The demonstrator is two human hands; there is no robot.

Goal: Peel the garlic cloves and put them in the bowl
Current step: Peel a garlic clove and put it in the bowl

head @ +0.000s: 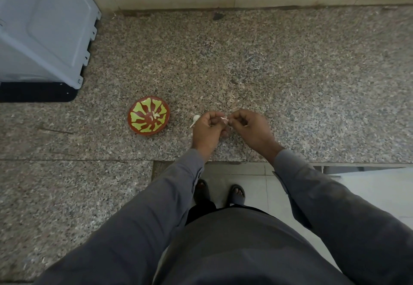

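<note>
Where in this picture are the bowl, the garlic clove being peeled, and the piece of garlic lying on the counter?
bowl [136, 126]: head view, on its red rim at lower left.
garlic clove [223, 118]: head view, on the pale bit showing between the two hands.
piece of garlic [196, 118]: head view, on its white rounded end.

We stood at a speckled granite counter [268, 65] that ran to the wall. On it lay a red bowl [148, 115] with a green-yellow pattern, and just to its right a small white piece of garlic [194, 120]. At the far left corner a grey-white appliance [42, 30] stood on the stone.
</note>
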